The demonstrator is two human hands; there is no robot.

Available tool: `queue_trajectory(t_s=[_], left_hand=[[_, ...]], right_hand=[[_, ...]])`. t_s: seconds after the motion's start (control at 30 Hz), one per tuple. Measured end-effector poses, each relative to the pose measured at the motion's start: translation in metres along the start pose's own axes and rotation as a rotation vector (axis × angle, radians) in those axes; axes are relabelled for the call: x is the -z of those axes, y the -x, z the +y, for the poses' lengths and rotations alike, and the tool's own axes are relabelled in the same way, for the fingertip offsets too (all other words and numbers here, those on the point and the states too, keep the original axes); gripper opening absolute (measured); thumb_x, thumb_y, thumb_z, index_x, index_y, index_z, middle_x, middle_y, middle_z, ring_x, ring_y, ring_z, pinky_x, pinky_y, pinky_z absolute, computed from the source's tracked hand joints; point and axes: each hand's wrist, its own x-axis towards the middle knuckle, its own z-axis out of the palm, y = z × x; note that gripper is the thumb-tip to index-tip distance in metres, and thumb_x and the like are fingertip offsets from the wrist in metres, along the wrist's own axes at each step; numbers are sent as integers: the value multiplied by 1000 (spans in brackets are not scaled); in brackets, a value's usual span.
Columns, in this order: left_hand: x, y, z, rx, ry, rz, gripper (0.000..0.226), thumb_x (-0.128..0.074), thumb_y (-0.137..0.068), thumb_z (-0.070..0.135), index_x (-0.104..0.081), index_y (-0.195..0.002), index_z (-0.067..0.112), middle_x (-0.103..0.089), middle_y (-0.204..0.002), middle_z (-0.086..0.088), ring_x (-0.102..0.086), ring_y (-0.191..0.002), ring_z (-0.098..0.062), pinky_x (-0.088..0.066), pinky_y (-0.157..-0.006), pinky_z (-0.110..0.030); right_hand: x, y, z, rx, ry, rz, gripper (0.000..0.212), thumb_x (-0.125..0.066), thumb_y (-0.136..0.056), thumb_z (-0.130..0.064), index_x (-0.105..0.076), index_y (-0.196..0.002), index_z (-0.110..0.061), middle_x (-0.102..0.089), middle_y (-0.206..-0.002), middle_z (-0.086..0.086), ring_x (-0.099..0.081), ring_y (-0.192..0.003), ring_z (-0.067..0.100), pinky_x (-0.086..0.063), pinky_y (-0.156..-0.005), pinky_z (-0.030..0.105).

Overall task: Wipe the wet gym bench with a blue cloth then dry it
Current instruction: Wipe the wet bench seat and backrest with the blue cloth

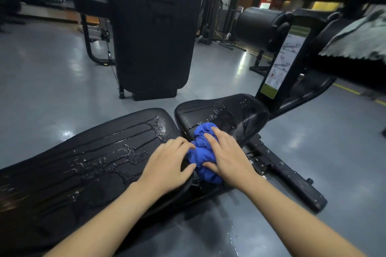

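A black padded gym bench has a long back pad [87,165] on the left and a smaller seat pad [221,115] on the right, both streaked with water drops. A bunched blue cloth [203,152] lies over the gap between the two pads. My right hand [227,156] lies over the cloth's right side, its fingers and thumb curled round the bundle. My left hand [169,162] rests on the back pad's end, with its fingertips and thumb touching the cloth's left side.
The bench's black steel frame [288,181] runs out to the right over a grey floor with a few water drops. A tall black machine [154,31] stands behind. A leg-roller machine [261,25] with an instruction placard [282,60] and a grey towel [359,39] is at the right.
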Motion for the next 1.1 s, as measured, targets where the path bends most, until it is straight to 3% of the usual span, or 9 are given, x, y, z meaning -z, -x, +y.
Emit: queue_trajectory(t_s=[0.17, 0.3, 0.4, 0.5, 0.63, 0.77, 0.83, 0.97, 1.1], left_hand=[[2, 3, 6, -13, -70, -50, 43, -56, -81, 51, -57, -120, 30, -56, -117, 11, -55, -106, -17, -41, -88, -32], [4, 5, 14, 0, -102, -130, 47, -56, -82, 50, -57, -124, 29, -56, -123, 12, -55, -111, -16, -40, -93, -32], [3, 10, 18, 22, -115, -158, 49, -56, -81, 51, -57, -124, 29, -55, -125, 13, -55, -113, -16, -41, -92, -32], [-2, 18, 17, 25, -126, -163, 50, -57, -79, 53, -59, -122, 29, -54, -126, 13, -53, -114, -15, -42, -91, -32], [-3, 18, 12, -24, -144, -152, 52, -57, -78, 54, -59, -124, 30, -53, -128, 13, -53, -115, -14, -43, -94, -32], [-3, 3, 5, -48, -125, -157, 53, -52, -80, 56, -57, -126, 31, -51, -130, 13, -53, -115, -14, -41, -96, -31], [-7, -9, 4, -53, -92, -162, 53, -52, -79, 57, -58, -125, 31, -52, -129, 12, -53, -114, -15, -41, -95, -32], [-18, -28, 3, -22, -51, -151, 50, -53, -80, 59, -59, -121, 31, -51, -123, 12, -52, -110, -15, -43, -92, -32], [-26, -40, 2, 9, -32, -81, 41, -47, -79, 61, -58, -105, 32, -50, -106, 13, -52, -95, -14, -45, -84, -33]], right_hand=[[6, 17, 21, -8, -66, -30, 92, -83, -73, -42, -37, -145, -6, -45, -143, 27, -51, -125, 43, -44, -108, 47], [18, 17, 35, -52, -184, -103, 89, -78, -82, -38, -33, -153, -9, -30, -156, 19, -31, -143, 34, -22, -119, 32], [21, 15, 51, -81, -283, -117, 87, -77, -84, -34, -31, -154, -12, -25, -159, 15, -23, -147, 28, -11, -117, 23], [19, 12, 68, -111, -355, -128, 86, -78, -83, -29, -32, -153, -14, -24, -158, 11, -22, -147, 25, -17, -122, 31], [15, 5, 95, -189, -414, -134, 82, -77, -85, -23, -32, -153, -16, -24, -158, 6, -24, -145, 20, -18, -118, 26], [14, 2, 124, -295, -458, -88, 76, -73, -87, -15, -33, -152, -18, -23, -155, 2, -28, -143, 21, -30, -118, 46], [14, 1, 126, -330, -469, -75, 75, -70, -86, -19, -34, -151, -16, -20, -156, 2, -28, -143, 22, -29, -118, 46], [14, 2, 108, -323, -466, -13, 82, -51, -78, -49, -37, -148, -10, -20, -158, 4, -26, -145, 25, -26, -118, 39], [11, 2, 74, -438, -466, 61, 88, -46, -74, -57, -35, -150, -14, -21, -158, 7, -24, -143, 26, -26, -119, 42]])
